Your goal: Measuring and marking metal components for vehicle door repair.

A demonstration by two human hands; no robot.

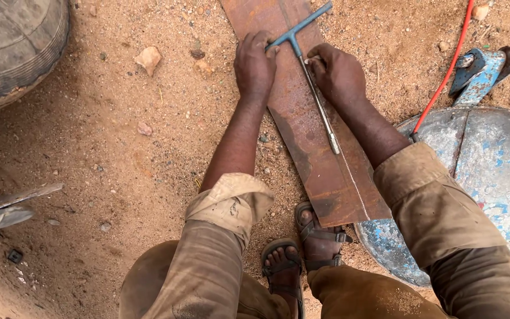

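Lying on sheet: a T-shaped steel wrench (313, 77) with a blue crossbar was laid along a rusty metal sheet (320, 171) on sandy ground, its shaft tip pointed toward the feet.
Left hand: the left hand (255, 65) was pressed flat on the sheet's left edge, fingers curled at the crossbar's left end.
Right hand: the right hand (336, 72) was closed loosely beside the shaft, fingertips touching it just under the crossbar.
Sheet's near end: it was pinned under a sandalled foot (316, 233).
Right of sheet: a worn blue drum lid (491, 171) and a red hose (444, 77) were seen.
Upper left: a tyre (13, 47) was visible.
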